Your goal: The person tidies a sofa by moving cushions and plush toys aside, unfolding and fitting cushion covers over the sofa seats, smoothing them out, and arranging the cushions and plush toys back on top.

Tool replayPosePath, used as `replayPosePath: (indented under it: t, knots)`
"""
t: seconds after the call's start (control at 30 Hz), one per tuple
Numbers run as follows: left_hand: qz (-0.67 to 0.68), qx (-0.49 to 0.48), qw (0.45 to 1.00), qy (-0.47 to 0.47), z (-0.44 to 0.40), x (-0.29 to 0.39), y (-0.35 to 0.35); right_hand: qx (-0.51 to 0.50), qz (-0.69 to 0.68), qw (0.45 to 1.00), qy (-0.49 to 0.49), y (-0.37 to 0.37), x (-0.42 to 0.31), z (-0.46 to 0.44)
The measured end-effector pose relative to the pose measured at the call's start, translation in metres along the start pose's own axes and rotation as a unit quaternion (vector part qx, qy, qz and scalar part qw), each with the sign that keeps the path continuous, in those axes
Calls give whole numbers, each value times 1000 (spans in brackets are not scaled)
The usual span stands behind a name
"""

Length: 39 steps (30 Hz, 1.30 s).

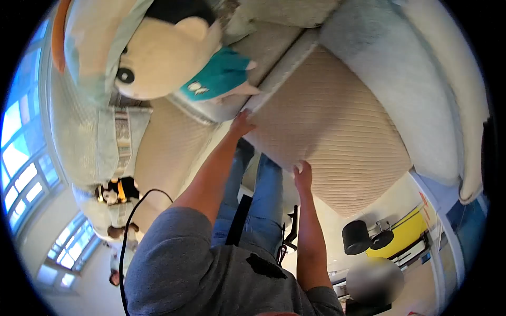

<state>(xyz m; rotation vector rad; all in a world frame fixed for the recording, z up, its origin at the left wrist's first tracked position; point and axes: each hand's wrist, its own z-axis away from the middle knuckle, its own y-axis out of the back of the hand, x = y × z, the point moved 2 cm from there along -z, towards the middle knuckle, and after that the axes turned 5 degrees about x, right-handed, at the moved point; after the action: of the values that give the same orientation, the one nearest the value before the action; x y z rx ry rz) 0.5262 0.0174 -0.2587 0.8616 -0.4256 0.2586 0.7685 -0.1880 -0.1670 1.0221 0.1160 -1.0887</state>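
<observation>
A beige ribbed seat cover (337, 126) lies on a sofa seat in front of me. My left hand (243, 125) is at its near left corner, beside the gap between two seat sections, with the fingers bent round the edge. My right hand (302, 177) holds the near edge of the cover farther right, fingers curled on it. A large plush doll (158, 58) in a teal shirt (219, 76) lies on the sofa beyond my left hand.
Pale grey back cushions (390, 79) line the far side. At the left are a patterned cushion (122, 139), a small black plush toy (124, 188) and windows. A black stool (356, 237) stands lower right, near a person with a blurred head (374, 282).
</observation>
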Motion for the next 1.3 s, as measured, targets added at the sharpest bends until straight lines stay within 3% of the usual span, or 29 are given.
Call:
replayPosePath:
  t: [0.03,0.13,0.2,0.33,0.4,0.53,0.6,0.63,0.67,0.7,0.73,0.8,0.83,0.9,0.93,1.0,1.03,1.1,1.13,1.2,1.27,1.3]
  knots:
    - [-49,15,999,-9,5,9,7,24,-3,1000,-7,-20,8,-3]
    - [-5,15,997,74,17,-13,-17,11,-32,999,-23,-28,-5,-9]
    - [-19,-38,989,143,20,15,10,-14,-41,999,-23,-27,-20,-17]
    - [21,-48,992,117,27,7,5,-36,-8,999,-24,-49,-13,-22]
    - [13,-167,984,63,31,8,7,-16,-28,998,-49,-62,-7,-19]
    - [98,-268,957,46,52,40,11,-28,-42,999,-19,-62,-52,0]
    - [309,-347,870,163,75,65,6,-30,-26,999,8,-66,-71,15]
    - [308,-348,871,160,85,86,19,22,-54,998,22,-67,-81,23]
    - [255,-364,892,81,92,116,42,76,-82,993,38,-63,-91,29]
    - [201,-375,905,2,99,136,54,53,-162,985,-7,-53,-102,39]
    - [199,-375,905,-3,104,144,52,57,-162,985,-6,-50,-100,52]
    - [415,-384,820,88,112,162,49,135,-223,965,15,-41,-98,75]
    - [413,-387,820,82,118,176,51,141,-223,964,16,-32,-108,88]
    - [529,-396,747,71,131,215,55,197,-283,938,33,-7,-129,110]
    - [527,-399,748,66,139,232,52,202,-282,937,34,2,-134,114]
    - [600,-288,747,14,149,261,55,343,-109,933,7,28,-135,114]
    - [598,-293,746,9,153,269,64,350,-108,931,6,41,-135,110]
    - [536,-356,763,69,151,281,79,420,-281,862,-36,68,-128,93]
    - [530,-363,764,59,149,280,80,432,-282,856,-35,73,-118,85]
    - [548,-384,740,66,145,268,87,329,-290,898,-42,71,-96,75]
    - [508,-350,780,110,144,251,107,264,-239,929,-102,87,-152,94]
    - [497,-361,780,119,142,241,111,252,-210,941,-87,67,-143,97]
